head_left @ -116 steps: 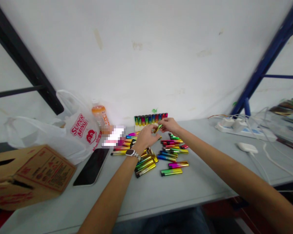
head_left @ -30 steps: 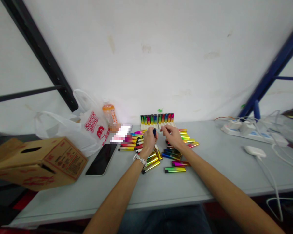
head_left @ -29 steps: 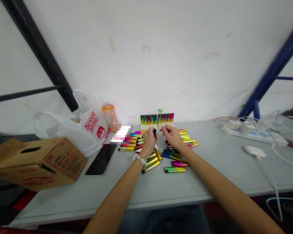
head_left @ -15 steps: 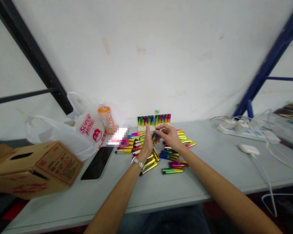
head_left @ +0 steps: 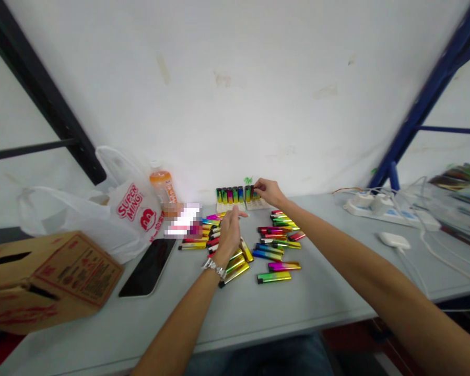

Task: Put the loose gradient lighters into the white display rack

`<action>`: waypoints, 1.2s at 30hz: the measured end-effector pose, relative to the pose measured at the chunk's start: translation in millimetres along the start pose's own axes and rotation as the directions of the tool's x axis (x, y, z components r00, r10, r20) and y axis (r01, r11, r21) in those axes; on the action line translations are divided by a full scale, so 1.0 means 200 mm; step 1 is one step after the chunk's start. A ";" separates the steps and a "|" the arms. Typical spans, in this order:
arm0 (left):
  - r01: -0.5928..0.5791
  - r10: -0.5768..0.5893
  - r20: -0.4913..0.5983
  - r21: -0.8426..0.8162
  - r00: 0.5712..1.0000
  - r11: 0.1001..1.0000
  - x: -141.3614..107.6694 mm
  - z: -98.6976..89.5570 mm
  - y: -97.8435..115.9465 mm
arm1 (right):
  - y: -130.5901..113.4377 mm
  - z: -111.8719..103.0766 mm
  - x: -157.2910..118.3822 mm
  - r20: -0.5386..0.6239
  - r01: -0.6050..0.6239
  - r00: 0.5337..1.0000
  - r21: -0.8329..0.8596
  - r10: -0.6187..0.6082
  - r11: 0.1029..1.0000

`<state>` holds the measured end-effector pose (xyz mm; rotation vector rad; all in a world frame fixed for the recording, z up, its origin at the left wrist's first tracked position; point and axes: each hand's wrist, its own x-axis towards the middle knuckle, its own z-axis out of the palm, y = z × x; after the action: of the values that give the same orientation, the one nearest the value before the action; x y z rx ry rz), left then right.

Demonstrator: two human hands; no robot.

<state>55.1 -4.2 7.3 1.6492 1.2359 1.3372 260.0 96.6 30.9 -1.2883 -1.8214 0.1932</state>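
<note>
Shiny multicoloured lighters stand upright in a row in a white holder (head_left: 225,207) against the wall. My right hand (head_left: 269,192) is at the right part of this row, its fingers pinched on the top of a lighter (head_left: 253,192) there. That hand hides some of the lighters behind it. Nearer to me, my left hand (head_left: 230,232) hovers over the loose lighters with its fingers extended and nothing visible in it. Several lighters lie to its left, and a yellow lighter (head_left: 235,275) rests below the wrist. More lie to the right, among them a green-and-yellow lighter (head_left: 274,277).
At left stand a cardboard box (head_left: 74,271), a white plastic bag (head_left: 121,219) and an orange drink bottle (head_left: 162,185). A dark phone (head_left: 149,269) lies beside the box. On the right are a power strip (head_left: 391,214), a white charger (head_left: 394,241) and loose cables.
My right hand has moved away from the left one, up to the standing row. The left hand has opened and stays over the loose lighters. The view has shifted slightly.
</note>
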 end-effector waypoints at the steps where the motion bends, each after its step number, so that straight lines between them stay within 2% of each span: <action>1: 0.000 0.000 -0.004 0.003 1.000 1.000 0.00 0.00 0.00 | 0.01 0.01 0.02 0.017 0.005 1.000 -0.023 -0.005 1.000; 10: 0.030 -0.031 0.012 0.020 0.999 0.999 0.01 0.00 -0.02 | 0.02 0.05 0.10 0.087 -0.063 0.994 0.010 0.062 0.998; 13: 0.027 -0.028 0.020 0.028 0.999 0.999 0.01 0.00 -0.01 | 0.02 0.06 0.10 0.104 -0.064 0.992 -0.046 0.069 0.997; 18: 0.011 -0.011 0.010 0.037 1.000 0.999 0.00 0.00 -0.01 | 0.02 0.05 0.02 0.048 -0.051 0.997 -0.276 0.067 0.960; 22: 0.001 -0.002 0.023 0.041 1.000 0.999 0.00 0.00 -0.01 | 0.00 0.02 -0.08 0.104 -0.054 0.989 -0.405 0.104 0.913; 24: -0.004 0.003 0.033 0.046 0.999 0.999 0.00 -0.01 -0.01 | -0.01 0.01 -0.14 0.067 -0.109 0.985 -0.461 0.157 0.881; 26: -0.011 0.008 0.041 0.057 0.999 0.998 0.00 -0.01 0.00 | -0.01 0.00 -0.19 0.001 -0.238 0.962 -0.491 0.274 0.838; 28: -0.025 0.021 0.049 0.075 0.999 0.997 0.00 0.00 0.00 | 0.00 0.00 -0.23 -0.002 -0.350 0.916 -0.490 0.400 0.799; 30: -0.048 0.043 0.057 0.092 0.997 0.995 -0.01 0.00 0.00 | 0.01 0.02 -0.24 0.057 -0.372 0.891 -0.473 0.450 0.799; 36: -0.114 0.101 0.111 0.118 0.989 0.986 -0.01 0.01 0.00 | 0.00 0.02 -0.24 0.148 -0.335 0.905 -0.327 0.398 0.883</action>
<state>56.9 -6.5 6.7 1.8722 1.2044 1.2412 260.8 58.6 1.1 -1.8918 -1.8105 0.2826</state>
